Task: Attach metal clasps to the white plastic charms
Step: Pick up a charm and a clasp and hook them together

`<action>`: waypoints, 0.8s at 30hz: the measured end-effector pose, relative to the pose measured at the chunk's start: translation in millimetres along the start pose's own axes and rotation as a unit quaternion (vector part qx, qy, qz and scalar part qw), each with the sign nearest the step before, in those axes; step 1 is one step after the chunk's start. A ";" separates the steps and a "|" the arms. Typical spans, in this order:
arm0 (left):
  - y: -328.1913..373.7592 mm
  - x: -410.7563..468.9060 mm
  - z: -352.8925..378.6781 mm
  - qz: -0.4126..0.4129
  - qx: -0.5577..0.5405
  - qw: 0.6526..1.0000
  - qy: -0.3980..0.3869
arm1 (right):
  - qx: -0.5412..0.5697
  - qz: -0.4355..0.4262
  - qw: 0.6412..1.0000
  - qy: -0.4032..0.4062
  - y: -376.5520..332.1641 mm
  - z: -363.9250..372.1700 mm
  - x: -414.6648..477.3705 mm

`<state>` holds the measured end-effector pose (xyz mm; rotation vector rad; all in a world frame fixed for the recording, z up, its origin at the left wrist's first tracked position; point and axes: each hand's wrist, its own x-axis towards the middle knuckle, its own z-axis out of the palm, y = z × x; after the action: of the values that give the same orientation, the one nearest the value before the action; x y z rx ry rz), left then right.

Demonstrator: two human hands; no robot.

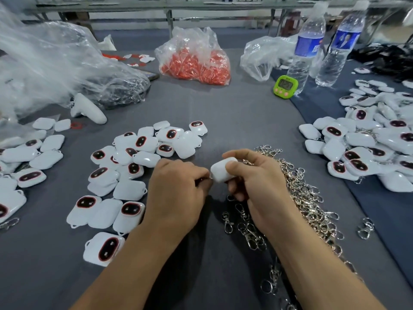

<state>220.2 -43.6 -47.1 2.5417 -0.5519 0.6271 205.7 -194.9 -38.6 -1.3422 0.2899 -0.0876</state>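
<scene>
Centrally, grips a white rounded plastic charm [222, 170] in the right hand [257, 177], thumb across its face, just above the grey cloth-covered desk [234, 113]. Curls the left hand [176, 186] against the charm's left corner; cannot tell what its fingertips pinch. Just beside the right wrist, a heap of silver metal clasps [308, 198].

A bare strip of bench [234, 121] runs up the middle to the bag of red pieces [196, 63], open between the charms [146, 158] on the left and the clasps [304, 193] on the right. A timer [285, 85], two bottles [306, 52] and a second charm pile [368, 144] block the right; plastic sheeting [55, 63] crowds the far left.
</scene>
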 end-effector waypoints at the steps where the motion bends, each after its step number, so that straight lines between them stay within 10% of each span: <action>1: 1.7 -1.0 -0.7 -0.035 -0.055 0.998 0.003 | 0.013 0.005 1.000 -0.001 -0.8 -0.9 0.4; 5: 5.0 2.5 -3.9 -0.220 -0.406 0.884 -0.080 | 0.081 0.054 0.995 -0.014 -7.3 -7.0 2.8; 8: 8.3 4.9 -4.3 -0.230 -0.436 0.862 -0.116 | 0.112 0.072 0.991 -0.009 -8.3 -7.0 4.1; 19: 3.8 -4.5 -3.0 0.029 0.014 0.999 -0.009 | -0.039 -0.090 0.995 0.014 1.7 5.2 -4.5; 24: 7.4 -5.0 1.2 -0.097 -0.152 0.983 0.040 | 0.076 -0.033 0.997 -0.007 -3.8 4.1 -2.8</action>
<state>213.0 -48.9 -48.1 2.2379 -0.3374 0.5287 204.4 -191.3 -33.6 -1.2016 0.2227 -0.1529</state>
